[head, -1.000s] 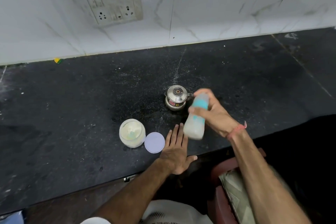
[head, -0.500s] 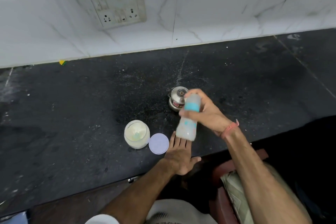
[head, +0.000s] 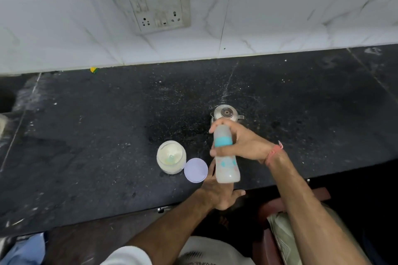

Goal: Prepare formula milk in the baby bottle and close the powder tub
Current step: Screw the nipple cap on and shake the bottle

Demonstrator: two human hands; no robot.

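bottle is up off the counter, gripped in the right hand, whose fingers wrap the teal collar and the upper body; its long axis runs close to upright, cap end tipped a little away toward the wall and base hanging toward the counter's near edge. nearest of all, the left hand lies flat on that near edge, fingers straight and holding nothing, its fingertips hidden under the bottle's base, so i can't tell whether they touch it. the liquid inside looks cloudy white, which suggests the mix is made and is being shaken, though that's my reading. just left of the flat hand lies the lid, a pale lilac disc flat on the counter, and touching or nearly touching it on its left stands the tub, open, with pale powder and what may be a scoop inside. so the closing job sits to the left of both hands, and the left one is plainly the nearer: the lid is just beside its fingers, while the right is busy and would have to set the bottle down first. farther back, right behind the right hand, stands a small steel pot with its cover on, partly hidden by the fingers. beyond that the counter runs to the tiled wall, where a switch plate hangs.
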